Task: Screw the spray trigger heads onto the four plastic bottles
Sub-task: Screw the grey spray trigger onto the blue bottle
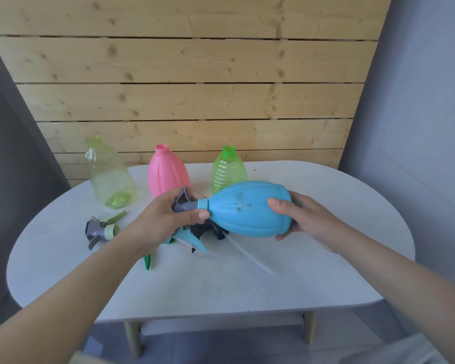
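Observation:
I hold a blue bottle (250, 208) sideways above the white table (326, 271). My right hand (300, 219) grips its base end. My left hand (166, 216) is closed around a grey spray trigger head (185, 203) whose pale blue collar sits on the bottle's neck. Behind stand three open bottles: a clear yellow-green one (108, 174), a pink one (166, 172) and a ribbed green one (227, 170). A grey trigger head with a green collar (100, 231) lies at the left. More trigger heads (197, 239) lie partly hidden under my hands.
A thin white dip tube (250, 256) lies across the table's middle. A green trigger lever (147, 262) pokes out below my left wrist. A wooden plank wall (195, 88) stands right behind the table, grey walls at both sides.

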`<state>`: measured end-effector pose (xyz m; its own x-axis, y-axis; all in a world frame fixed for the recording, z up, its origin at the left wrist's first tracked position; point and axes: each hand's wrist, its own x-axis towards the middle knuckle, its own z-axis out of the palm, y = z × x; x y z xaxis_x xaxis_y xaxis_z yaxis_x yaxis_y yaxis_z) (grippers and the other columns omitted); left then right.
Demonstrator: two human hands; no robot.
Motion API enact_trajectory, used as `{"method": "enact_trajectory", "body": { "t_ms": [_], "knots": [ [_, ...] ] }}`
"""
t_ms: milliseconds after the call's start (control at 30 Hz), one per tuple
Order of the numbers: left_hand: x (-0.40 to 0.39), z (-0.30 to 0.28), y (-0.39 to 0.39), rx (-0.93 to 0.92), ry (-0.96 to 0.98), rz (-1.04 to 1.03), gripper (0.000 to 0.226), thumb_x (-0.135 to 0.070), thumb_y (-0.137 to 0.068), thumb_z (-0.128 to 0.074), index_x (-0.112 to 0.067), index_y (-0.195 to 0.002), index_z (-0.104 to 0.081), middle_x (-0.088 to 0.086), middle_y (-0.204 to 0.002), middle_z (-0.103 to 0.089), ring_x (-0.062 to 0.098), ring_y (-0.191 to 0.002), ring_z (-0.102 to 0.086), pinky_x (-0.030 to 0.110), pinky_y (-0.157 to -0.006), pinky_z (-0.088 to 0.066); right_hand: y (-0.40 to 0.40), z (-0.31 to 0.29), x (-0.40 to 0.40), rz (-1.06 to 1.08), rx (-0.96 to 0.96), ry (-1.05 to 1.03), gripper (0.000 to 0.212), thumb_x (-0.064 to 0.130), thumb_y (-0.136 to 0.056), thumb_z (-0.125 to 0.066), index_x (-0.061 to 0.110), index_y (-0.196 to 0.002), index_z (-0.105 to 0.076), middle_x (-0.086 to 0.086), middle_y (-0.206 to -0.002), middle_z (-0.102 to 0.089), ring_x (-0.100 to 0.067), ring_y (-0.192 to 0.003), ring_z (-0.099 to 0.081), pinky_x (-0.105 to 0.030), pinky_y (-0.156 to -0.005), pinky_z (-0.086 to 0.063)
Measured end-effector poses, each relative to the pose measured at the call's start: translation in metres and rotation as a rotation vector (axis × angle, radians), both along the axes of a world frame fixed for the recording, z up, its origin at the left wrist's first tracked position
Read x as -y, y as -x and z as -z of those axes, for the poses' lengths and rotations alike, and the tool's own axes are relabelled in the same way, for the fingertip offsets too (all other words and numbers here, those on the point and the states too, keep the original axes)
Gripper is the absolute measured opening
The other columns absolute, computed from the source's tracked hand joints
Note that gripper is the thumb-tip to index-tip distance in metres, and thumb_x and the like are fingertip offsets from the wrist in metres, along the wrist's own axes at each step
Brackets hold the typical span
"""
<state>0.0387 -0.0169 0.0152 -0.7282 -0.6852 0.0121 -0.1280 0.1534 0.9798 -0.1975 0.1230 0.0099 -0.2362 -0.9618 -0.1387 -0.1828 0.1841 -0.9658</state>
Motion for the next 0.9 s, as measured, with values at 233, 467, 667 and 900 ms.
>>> {"method": "enact_trajectory", "body": {
  "t_ms": [233,467,667,900],
  "knots": [
    [-0.004,-0.003,0.000,-0.026,0.031,-0.013,0.023,-0.020,-0.072,-0.075,-0.014,-0.090,-0.061,-0.009,-0.068,-0.069,0.003,-0.060,-0.063,0.013,-0.054,-0.048,-0.001,-0.005,-0.002,-0.013,0.021,-0.020,0.057,0.061,-0.070,-0.061,0.027,-0.116,-0.062,-0.002,-0.109,-0.071,-0.025,-0.095,-0.069,-0.032,-0.071,-0.056],
    [-0.004,0.002,0.009,0.015,0.031,-0.032,0.022,-0.014,-0.071,-0.078,-0.022,-0.089,-0.068,-0.006,-0.071,-0.072,0.007,-0.066,-0.067,0.016,-0.059,-0.051,-0.002,-0.007,-0.011,-0.019,-0.486,0.089,0.077,0.062,-0.062,-0.067,0.048,-0.132,-0.039,0.023,-0.128,-0.049,0.003,-0.119,-0.045,-0.020,-0.099,-0.037],
    [-0.011,-0.001,0.023,0.064,0.035,-0.018,0.031,-0.013,-0.064,-0.083,-0.018,-0.092,-0.070,0.001,-0.076,-0.075,0.014,-0.070,-0.071,0.019,-0.060,-0.054,-0.009,-0.011,-0.010,-0.147,-0.712,-0.014,0.095,0.063,-0.051,-0.077,0.049,-0.134,-0.034,0.029,-0.131,-0.042,0.004,-0.118,-0.042,-0.022,-0.097,-0.037],
    [-0.012,-0.006,0.033,-0.058,0.036,-0.012,0.026,-0.013,-0.072,-0.078,-0.019,-0.096,-0.070,0.011,-0.084,-0.075,0.021,-0.075,-0.070,0.027,-0.071,-0.059,-0.006,-0.015,-0.005,-0.035,-0.716,0.004,0.073,0.061,-0.045,-0.072,0.050,-0.112,-0.045,0.023,-0.104,-0.061,-0.002,-0.095,-0.058,-0.027,-0.078,-0.051]
  ]
}}
